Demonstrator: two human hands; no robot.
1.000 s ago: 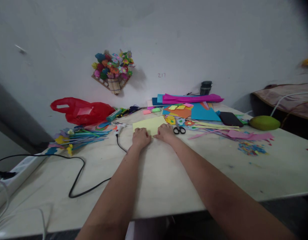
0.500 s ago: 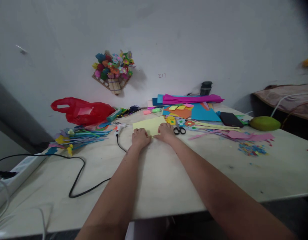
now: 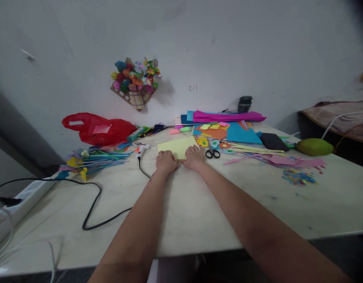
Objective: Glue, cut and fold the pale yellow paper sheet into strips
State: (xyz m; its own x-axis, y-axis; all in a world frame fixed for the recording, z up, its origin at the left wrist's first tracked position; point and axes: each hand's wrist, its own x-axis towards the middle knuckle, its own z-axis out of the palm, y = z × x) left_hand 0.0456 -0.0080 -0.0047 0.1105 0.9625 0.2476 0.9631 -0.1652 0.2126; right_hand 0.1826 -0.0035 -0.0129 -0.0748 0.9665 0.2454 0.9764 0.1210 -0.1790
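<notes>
A pale yellow sheet of paper [image 3: 179,146] lies on the table, its near edge between my two hands. My left hand [image 3: 166,161] grips the near left part of the sheet, fingers curled on top and thumb at the edge. On the near right part, my right hand [image 3: 194,157] holds the paper the same way, its thumb close to the left one. Black-handled scissors [image 3: 212,153] lie just right of my right hand. A white glue gun [image 3: 142,150] rests to the left of the sheet.
Paper flowers on stems [image 3: 93,161] and a red plastic bag [image 3: 100,129] are on the left. A black cord [image 3: 94,204] runs to a power strip [image 3: 30,196]. Coloured sheets [image 3: 243,132], a phone [image 3: 273,142], a green mango-like object [image 3: 314,146] and paper scraps [image 3: 299,177] lie right.
The camera view has shifted slightly. Both hands stay on the near edge of the yellow paper, with the right fingers moved very little.
</notes>
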